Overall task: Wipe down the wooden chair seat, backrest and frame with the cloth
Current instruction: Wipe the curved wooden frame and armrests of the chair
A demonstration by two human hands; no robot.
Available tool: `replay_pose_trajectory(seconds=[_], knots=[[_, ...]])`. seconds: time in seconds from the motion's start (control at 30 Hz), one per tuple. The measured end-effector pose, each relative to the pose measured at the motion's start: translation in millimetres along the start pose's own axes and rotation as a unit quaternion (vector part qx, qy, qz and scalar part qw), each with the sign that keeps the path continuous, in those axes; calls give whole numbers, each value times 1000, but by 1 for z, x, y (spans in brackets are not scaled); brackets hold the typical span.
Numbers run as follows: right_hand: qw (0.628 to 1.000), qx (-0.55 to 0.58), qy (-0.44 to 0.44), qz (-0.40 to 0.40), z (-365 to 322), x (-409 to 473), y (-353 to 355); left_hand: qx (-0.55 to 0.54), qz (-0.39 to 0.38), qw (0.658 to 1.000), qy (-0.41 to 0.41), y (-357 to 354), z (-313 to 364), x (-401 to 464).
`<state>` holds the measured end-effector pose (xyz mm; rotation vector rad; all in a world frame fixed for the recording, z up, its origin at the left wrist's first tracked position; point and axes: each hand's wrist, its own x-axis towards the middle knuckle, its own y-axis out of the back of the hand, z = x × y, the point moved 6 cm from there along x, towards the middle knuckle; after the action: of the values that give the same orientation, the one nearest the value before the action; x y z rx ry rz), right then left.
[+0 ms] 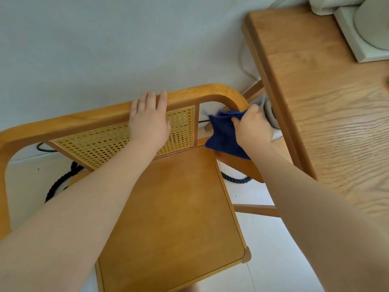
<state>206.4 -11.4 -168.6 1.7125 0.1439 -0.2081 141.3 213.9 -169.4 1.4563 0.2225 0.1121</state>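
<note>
A wooden chair stands below me, its flat seat [179,207] in the middle of the head view. Its backrest has a curved top rail [84,119] and a woven cane panel [101,144]. My left hand [148,119] rests on the top rail with its fingers hooked over the far edge. My right hand [251,126] grips a dark blue cloth [223,133] against the right bend of the frame [233,98], where the rail turns down. The cloth hangs over the frame part beneath it and hides it.
A wooden table [328,114] stands close on the right, its edge next to my right arm. A white appliance base [366,32] sits at its far corner. Dark braided cables [61,182] lie on the pale floor behind the chair. A white wall is right behind the backrest.
</note>
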Motion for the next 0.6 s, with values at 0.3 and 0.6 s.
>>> replay_pose_trajectory(seconds=[0.3, 0.6], knots=[[998, 5, -24, -56, 38, -57, -6, -20, -84, 996, 32, 4, -2, -25], [968, -60, -113, -216, 62, -128, 8, -110, -164, 980, -19, 18, -7, -117]])
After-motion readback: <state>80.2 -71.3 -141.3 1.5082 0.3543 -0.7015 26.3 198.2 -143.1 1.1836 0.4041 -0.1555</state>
